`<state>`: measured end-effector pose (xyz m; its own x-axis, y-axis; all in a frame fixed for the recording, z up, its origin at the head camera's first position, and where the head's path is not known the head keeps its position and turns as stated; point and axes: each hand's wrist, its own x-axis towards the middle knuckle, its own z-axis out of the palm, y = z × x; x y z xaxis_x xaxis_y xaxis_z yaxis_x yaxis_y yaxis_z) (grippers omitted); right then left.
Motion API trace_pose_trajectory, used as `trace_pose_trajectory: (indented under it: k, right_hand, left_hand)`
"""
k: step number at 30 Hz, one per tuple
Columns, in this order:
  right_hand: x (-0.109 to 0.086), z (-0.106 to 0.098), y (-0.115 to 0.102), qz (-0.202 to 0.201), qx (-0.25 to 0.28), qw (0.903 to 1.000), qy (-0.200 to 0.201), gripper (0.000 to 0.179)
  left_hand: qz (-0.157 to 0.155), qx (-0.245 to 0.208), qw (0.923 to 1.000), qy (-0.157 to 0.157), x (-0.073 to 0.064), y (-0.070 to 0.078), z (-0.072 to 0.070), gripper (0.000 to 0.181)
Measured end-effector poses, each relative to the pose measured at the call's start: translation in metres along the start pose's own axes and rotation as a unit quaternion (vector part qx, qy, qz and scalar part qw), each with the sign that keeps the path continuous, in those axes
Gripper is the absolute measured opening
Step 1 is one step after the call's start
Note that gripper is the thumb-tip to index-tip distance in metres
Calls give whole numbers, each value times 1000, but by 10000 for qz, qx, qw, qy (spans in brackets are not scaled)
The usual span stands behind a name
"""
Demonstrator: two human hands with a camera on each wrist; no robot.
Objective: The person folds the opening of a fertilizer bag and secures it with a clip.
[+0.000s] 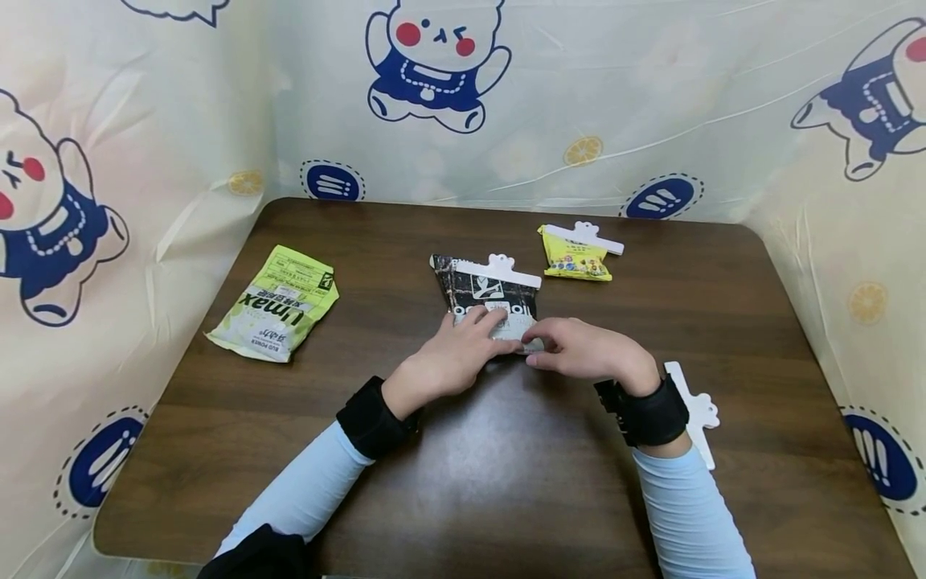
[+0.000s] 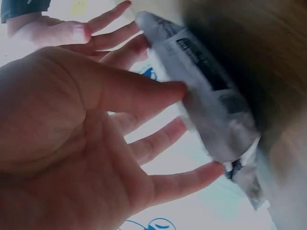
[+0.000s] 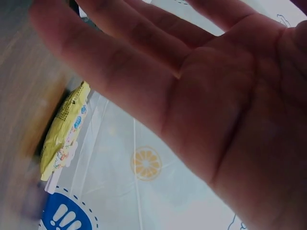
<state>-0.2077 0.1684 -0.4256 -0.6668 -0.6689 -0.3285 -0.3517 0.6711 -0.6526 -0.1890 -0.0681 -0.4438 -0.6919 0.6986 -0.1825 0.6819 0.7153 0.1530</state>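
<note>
A black snack bag [image 1: 517, 299] lies at mid-table with a white clip [image 1: 499, 271] across its far edge. My left hand [image 1: 452, 354] rests on the bag's near left part, its fingers spread and its thumb along the near edge. At the near right corner, the fingertips of my right hand [image 1: 589, 350] touch the bag. Seen from the left wrist, the bag's pale near side [image 2: 211, 105] meets the left thumb and fingertips. The right wrist view shows long, extended fingers, with the black bag mostly hidden behind them.
Behind to the right lies a small yellow bag [image 1: 576, 259] with a white clip [image 1: 584, 235] on it. A green bag [image 1: 278, 305] lies at the left. Another white clip [image 1: 700, 412] is beside the right wrist, partly covered by it. A printed curtain [image 1: 550, 96] surrounds the wooden table [image 1: 448, 498].
</note>
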Motion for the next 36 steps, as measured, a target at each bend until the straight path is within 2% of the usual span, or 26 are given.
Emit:
trace_pose_trajectory:
  k: [5, 8, 12, 16, 20, 27, 36]
  right_hand:
    - [3, 2, 0, -43, -56, 9999, 152, 42]
    - [4, 2, 1, -15, -78, 9998, 172, 45]
    - [2, 1, 5, -38, -140, 9996, 227, 47]
    - [-1, -1, 8, 30, -90, 9995, 316, 47]
    - [-2, -3, 9, 175, -122, 9992, 328, 48]
    - [-1, -6, 18, 662, -179, 9975, 154, 53]
    - [1, -7, 25, 810, -187, 9965, 103, 57]
  left_hand:
    - [-59, 33, 9997, 238, 7, -9, 7, 56]
    - [-234, 131, 9993, 250, 8, -7, 8, 56]
    - [-434, 371, 9984, 20, 5, 6, 4, 55]
    - [-488, 621, 9966, -241, -2, 21, 0, 53]
    - [-721, 552, 9953, -340, -5, 26, 0, 57]
    - [-984, 355, 9932, -518, 0, 22, 7, 63]
    - [-1084, -120, 9921, -615, 10, 3, 14, 71]
